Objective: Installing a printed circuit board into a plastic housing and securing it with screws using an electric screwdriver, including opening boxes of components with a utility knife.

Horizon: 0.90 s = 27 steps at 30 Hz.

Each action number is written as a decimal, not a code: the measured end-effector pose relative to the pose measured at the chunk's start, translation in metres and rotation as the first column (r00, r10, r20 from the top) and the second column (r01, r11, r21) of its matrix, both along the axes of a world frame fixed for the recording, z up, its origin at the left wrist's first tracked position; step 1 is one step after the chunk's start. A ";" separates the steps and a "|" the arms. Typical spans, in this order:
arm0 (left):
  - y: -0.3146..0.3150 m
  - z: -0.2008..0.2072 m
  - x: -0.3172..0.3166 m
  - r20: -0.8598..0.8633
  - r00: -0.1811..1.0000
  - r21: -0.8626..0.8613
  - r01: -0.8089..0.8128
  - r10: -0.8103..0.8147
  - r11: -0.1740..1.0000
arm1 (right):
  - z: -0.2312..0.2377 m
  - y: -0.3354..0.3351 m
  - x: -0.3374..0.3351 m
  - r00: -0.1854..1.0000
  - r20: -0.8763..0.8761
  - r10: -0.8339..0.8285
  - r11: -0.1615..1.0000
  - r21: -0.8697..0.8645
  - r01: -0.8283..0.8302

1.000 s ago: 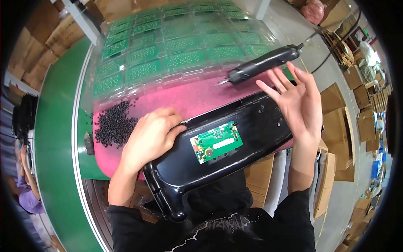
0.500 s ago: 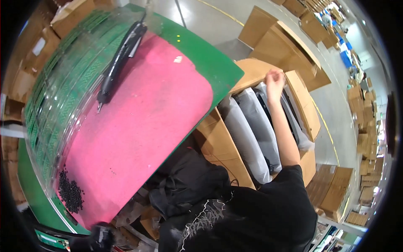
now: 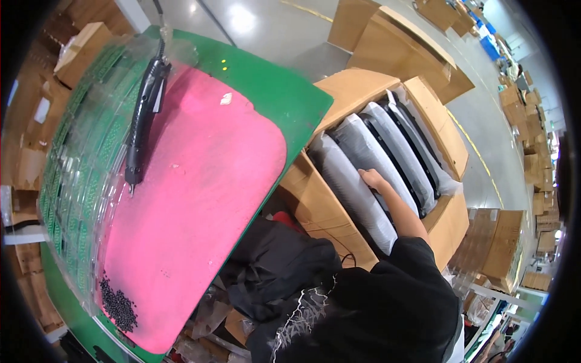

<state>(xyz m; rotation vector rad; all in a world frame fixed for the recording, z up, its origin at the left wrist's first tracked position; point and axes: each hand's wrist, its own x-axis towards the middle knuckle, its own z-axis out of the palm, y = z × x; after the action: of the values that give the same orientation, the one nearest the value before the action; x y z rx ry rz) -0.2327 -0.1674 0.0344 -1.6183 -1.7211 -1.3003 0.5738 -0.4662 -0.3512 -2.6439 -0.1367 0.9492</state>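
Note:
My right hand [image 3: 373, 180] reaches into an open cardboard box [image 3: 321, 206] on the right. Its fingers are curled at the upper edge of a flat, dark panel in a translucent grey-white wrapper [image 3: 348, 181], the leftmost in the box. The fingertips are partly hidden between this panel and the wrapped panel beside it [image 3: 372, 151]. Farther right, more dark panels [image 3: 405, 148] stand on edge in a row, with pale wrapping between them. My left hand is out of view.
Left of the box is a green table [image 3: 254, 91] with a pink mat [image 3: 212, 181]. On it lie a corded black electric screwdriver [image 3: 140, 121], clear plastic trays [image 3: 78, 181] and a pile of small black parts [image 3: 119, 307]. Cardboard boxes [image 3: 393, 48] stand beyond; a black bag [image 3: 272, 254] sits below.
My right hand has moved from the box's far edge back toward me, onto the leftmost wrapped panels. The view has shifted slightly, and the row of panels now shows more fully.

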 end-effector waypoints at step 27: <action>0.095 0.029 0.304 0.270 0.464 -0.600 0.767 -0.844 0.230 | 0.399 0.248 -0.205 -0.563 0.654 0.506 -0.430 -0.375 -0.822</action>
<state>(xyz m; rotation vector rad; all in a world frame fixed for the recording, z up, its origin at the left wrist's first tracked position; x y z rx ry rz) 0.0709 -0.0726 0.0635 -3.2846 -1.2536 -0.8689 0.3692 -0.2181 0.0478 -1.3156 -2.8650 -0.1946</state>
